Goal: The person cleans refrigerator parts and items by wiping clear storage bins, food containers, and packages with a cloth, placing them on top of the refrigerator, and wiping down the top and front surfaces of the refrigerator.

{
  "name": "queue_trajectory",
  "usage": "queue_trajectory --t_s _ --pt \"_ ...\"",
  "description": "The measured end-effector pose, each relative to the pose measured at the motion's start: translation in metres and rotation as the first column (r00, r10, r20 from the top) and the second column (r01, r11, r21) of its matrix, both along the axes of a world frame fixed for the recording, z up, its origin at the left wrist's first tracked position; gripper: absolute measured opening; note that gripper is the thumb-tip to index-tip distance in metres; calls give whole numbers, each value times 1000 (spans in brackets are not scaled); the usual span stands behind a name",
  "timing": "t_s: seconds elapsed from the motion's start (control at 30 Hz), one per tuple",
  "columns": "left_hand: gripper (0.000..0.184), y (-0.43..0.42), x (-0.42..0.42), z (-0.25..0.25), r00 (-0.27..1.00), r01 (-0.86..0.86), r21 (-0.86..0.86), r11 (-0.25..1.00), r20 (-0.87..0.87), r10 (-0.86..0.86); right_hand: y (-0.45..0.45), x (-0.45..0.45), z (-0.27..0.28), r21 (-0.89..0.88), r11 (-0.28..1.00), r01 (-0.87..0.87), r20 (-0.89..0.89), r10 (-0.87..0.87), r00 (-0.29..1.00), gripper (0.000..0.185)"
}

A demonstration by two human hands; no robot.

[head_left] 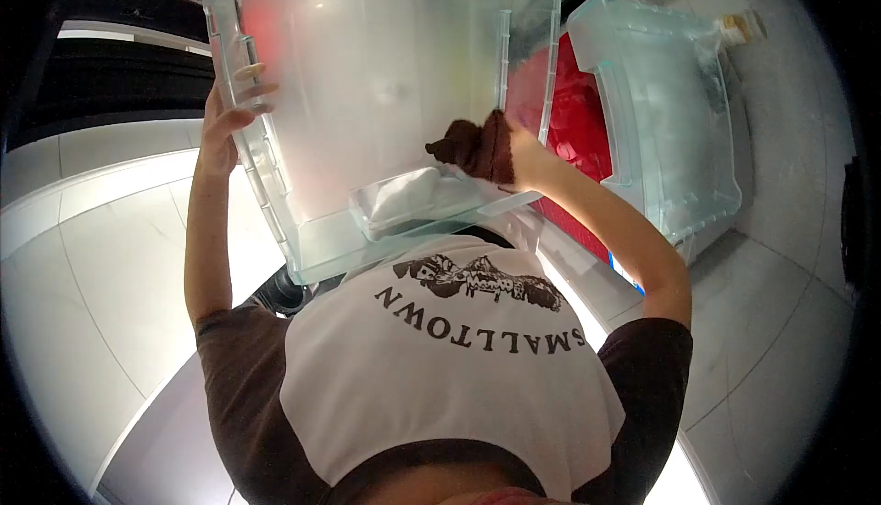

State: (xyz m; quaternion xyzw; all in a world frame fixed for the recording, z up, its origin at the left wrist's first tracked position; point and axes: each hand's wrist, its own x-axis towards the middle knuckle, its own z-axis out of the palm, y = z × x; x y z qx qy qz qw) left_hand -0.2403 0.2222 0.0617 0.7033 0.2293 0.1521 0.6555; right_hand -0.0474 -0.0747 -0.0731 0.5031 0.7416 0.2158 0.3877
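A large translucent plastic bin (pixel 367 74) is held up in front of my chest, its clear rim toward me. My left hand (pixel 229 120) grips the bin's left edge, with its fingertips showing through the plastic. Bunched in my right hand (pixel 514 152) is a dark brown cloth (pixel 473 147), which lies against the lower right part of the bin. The fingers of my right hand are mostly hidden by the cloth. Something white (pixel 408 195) shows behind the recess at the bin's near edge.
Another translucent bin or lid (pixel 670 110) stands on the right, beside a red object (pixel 578 120). A small yellowish item (pixel 734 30) lies past it. Tiled floor (pixel 119 239) spreads on both sides, with dark furniture (pixel 119 78) at the upper left.
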Motion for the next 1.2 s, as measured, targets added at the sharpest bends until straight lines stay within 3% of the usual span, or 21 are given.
queue_trajectory --t_s 0.03,0.07,0.17,0.27,0.33,0.4,0.47,0.57,0.67,0.87,1.03,1.13,1.17,1.2 --pt "77 -1 0 0 1000 5 -3 1000 6 -5 -3 -5 2 -221 961 168 -468 -256 846 28" --pt "77 -1 1 0 1000 9 -7 1000 12 -9 -6 -8 4 -482 855 192 -738 -514 437 34" --pt "77 -3 3 -1 1000 -14 39 999 1 14 -19 -8 15 -647 727 229 -759 -588 -279 28" --pt "77 -5 4 1 999 -29 57 998 -16 30 -13 -13 28 -803 564 192 -575 -647 -501 24" --pt "77 -6 5 3 999 -30 26 999 -18 31 -31 -12 -39 -733 634 245 -664 -593 -455 24" --pt "77 -7 6 6 999 -38 15 999 -24 39 -36 -11 -47 -637 730 250 -767 -563 -309 24" --pt "77 -10 7 7 998 -55 20 998 -38 55 -35 -7 14 -521 835 177 -853 -519 -60 25" --pt "76 -11 9 5 995 -87 25 996 -55 88 -19 -17 47 -622 758 196 -737 -651 181 23" --pt "75 -14 10 10 997 -60 39 997 -54 62 -18 -29 40 -624 737 260 -745 -662 86 21" --pt "76 -8 10 3 997 -16 97 995 -75 23 -3 -46 66 -535 832 147 -796 -555 242 26" --pt "60 -9 16 -4 993 -107 106 989 -46 113 14 -62 73 -476 869 133 -854 -493 164 26" --pt "58 -11 22 -7 991 -120 89 989 -43 124 30 -79 84 -432 892 130 -894 -443 69 27" --pt "56 -15 24 -7 980 -192 107 975 -39 197 37 -85 88 -425 896 130 -901 -433 35 27" --pt "63 -15 23 -6 983 -175 105 979 -38 180 42 -90 92 -435 892 123 -899 -439 6 23"
